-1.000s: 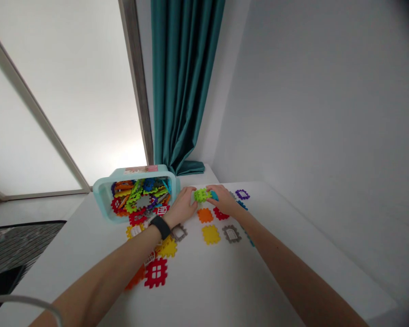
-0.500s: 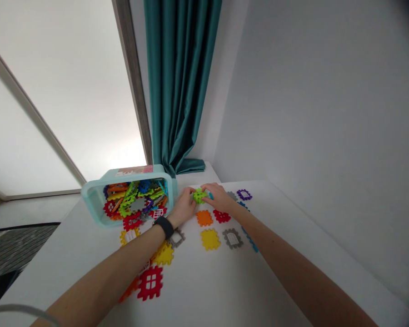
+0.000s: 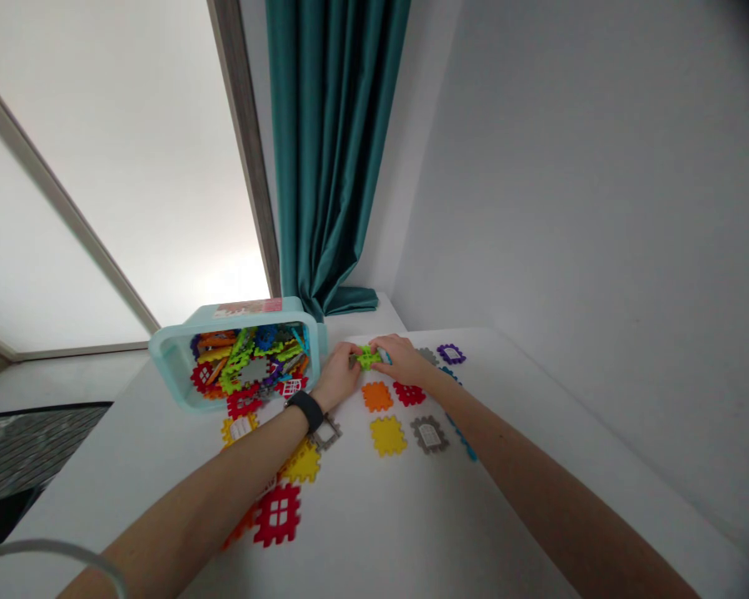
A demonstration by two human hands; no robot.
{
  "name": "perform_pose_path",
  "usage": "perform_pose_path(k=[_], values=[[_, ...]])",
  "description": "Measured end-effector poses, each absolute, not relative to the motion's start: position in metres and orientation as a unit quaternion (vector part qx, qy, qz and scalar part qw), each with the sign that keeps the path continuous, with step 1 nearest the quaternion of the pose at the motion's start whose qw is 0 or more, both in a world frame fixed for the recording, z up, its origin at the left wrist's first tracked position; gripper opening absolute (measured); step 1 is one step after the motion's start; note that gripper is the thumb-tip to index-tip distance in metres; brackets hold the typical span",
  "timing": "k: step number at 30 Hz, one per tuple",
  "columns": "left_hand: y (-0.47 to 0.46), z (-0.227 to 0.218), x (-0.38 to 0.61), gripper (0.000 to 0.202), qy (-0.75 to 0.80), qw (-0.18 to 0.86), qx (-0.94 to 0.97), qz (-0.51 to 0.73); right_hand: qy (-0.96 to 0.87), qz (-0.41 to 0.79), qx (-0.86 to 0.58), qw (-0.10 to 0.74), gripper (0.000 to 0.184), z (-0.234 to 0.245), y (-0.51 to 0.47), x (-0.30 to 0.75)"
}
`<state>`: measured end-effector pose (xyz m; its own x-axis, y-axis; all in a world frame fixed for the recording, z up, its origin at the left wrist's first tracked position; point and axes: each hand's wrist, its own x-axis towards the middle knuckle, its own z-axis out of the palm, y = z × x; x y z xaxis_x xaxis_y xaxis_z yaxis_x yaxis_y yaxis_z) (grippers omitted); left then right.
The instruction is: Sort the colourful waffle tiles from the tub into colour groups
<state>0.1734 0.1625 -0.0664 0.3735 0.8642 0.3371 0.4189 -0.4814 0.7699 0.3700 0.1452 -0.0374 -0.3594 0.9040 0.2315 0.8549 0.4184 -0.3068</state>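
Observation:
Between my two hands is a lime-green toothed building tile (image 3: 368,358), gripped from both sides. My left hand (image 3: 339,374), with a dark band on the wrist, has its fingertips closed on the tile's left side; a bit of grey shows there. On the right side the fingers of my right hand (image 3: 400,362) close on it, and a pale blue bit shows beside them. Just below the hands lie an orange tile (image 3: 377,397) and a red tile (image 3: 408,393). Nearer me are a yellow tile (image 3: 388,436) and a grey window tile (image 3: 429,434).
A light-blue bin (image 3: 181,378) full of mixed tiles stands left of my hands. Under my left forearm lie red, yellow and grey tiles, including a red window tile (image 3: 277,515). A purple frame tile (image 3: 451,354) is at the right; a teal curtain (image 3: 330,166) hangs behind.
The lime-green tile looks flatter, tilted down a little between my hands. Both hands stay in nearly the same place, and the whole view has shifted slightly.

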Motion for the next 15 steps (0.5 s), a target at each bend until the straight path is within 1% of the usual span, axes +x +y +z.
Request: perform_pose_path(k=[4, 10, 12, 15], values=[[0.1630, -0.0682, 0.1739, 0.021, 0.423, 0.296, 0.768, 0.378, -0.824, 0.075, -0.535, 0.170, 0.022, -0.0380, 0.1466, 0.3701], [0.1645, -0.0715, 0.1749, 0.024, 0.428, 0.301, 0.763, 0.379, -0.834, 0.083, -0.525, 0.148, 0.036, -0.0333, 0.1500, 0.3741], [0.1647, -0.0716, 0.1751, 0.025, 0.430, 0.302, 0.761, 0.381, -0.839, 0.084, -0.518, 0.143, 0.037, -0.0310, 0.1514, 0.3751], [0.1646, -0.0708, 0.1755, 0.025, 0.431, 0.301, 0.760, 0.382, -0.845, 0.085, -0.510, 0.136, 0.034, -0.0282, 0.1536, 0.3753]])
